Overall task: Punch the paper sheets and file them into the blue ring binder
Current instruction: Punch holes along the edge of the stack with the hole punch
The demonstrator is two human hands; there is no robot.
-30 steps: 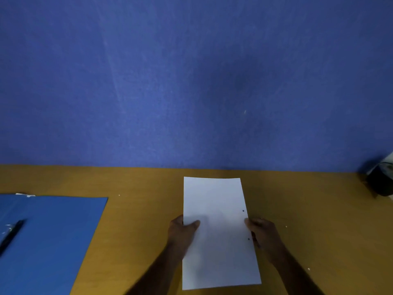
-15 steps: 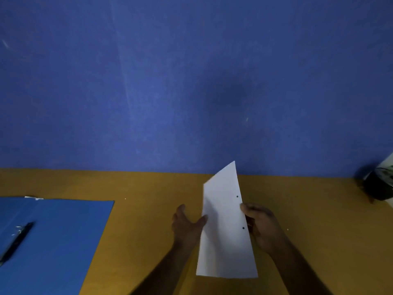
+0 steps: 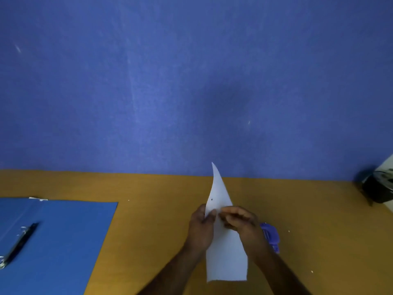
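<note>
A white paper sheet [image 3: 221,196] with a punched hole near its left edge stands almost on edge above the wooden table [image 3: 159,220], its top corner pointing up. My left hand [image 3: 201,228] pinches its left edge with thumb and fingers. My right hand [image 3: 240,222] grips it from the right, fingers curled over the sheet. The open blue ring binder [image 3: 63,241] lies at the left, its metal ring mechanism [image 3: 18,243] near the frame's left edge. A blue hole punch [image 3: 271,235] lies on the table behind my right wrist, partly hidden.
A blue wall [image 3: 191,81] rises right behind the table. A black object [image 3: 380,188] sits at the far right edge against the wall. Small white paper bits [image 3: 288,231] dot the tabletop.
The sheet has turned from lying flat to standing nearly edge-on, its punched edge swinging from right to left. My hands have come close together on it. The hole punch has come into view.
</note>
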